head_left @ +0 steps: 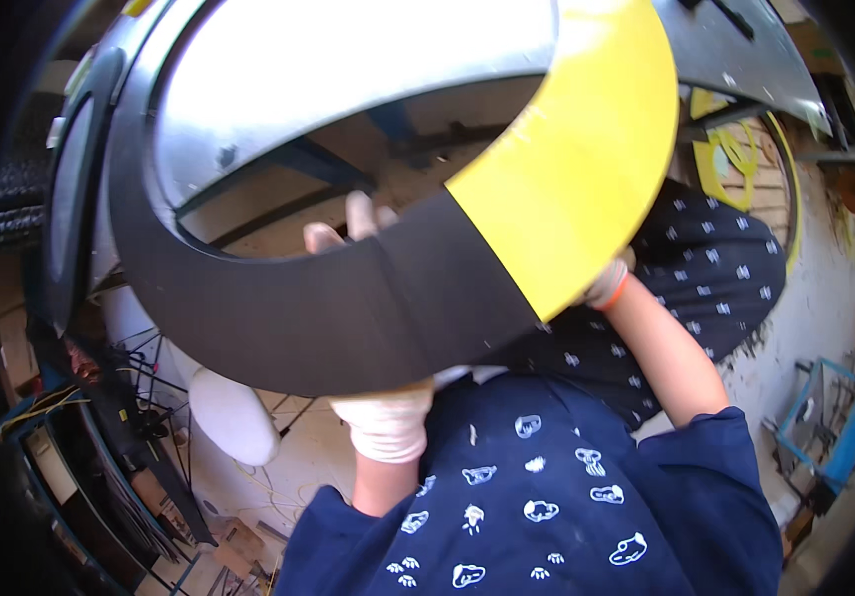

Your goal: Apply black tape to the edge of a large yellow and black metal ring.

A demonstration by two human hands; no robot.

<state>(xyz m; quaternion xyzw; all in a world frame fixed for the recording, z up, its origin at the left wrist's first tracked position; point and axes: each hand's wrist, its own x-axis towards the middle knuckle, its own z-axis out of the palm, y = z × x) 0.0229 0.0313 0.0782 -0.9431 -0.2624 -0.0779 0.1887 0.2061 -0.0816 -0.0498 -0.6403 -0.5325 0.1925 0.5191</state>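
Fingertips (358,214) of my left hand (383,417) poke up over the inner edge of the big ring (328,318), curled tight around its black part; my glove is white; my right hand (608,285) grips the yellow part (586,149) from behind, mostly hidden; both arms reach up, holding the ring close above my blue clothes (546,497).

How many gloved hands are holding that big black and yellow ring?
2. The left hand grips the black part of the ring from below; the right hand is mostly hidden behind its yellow section.
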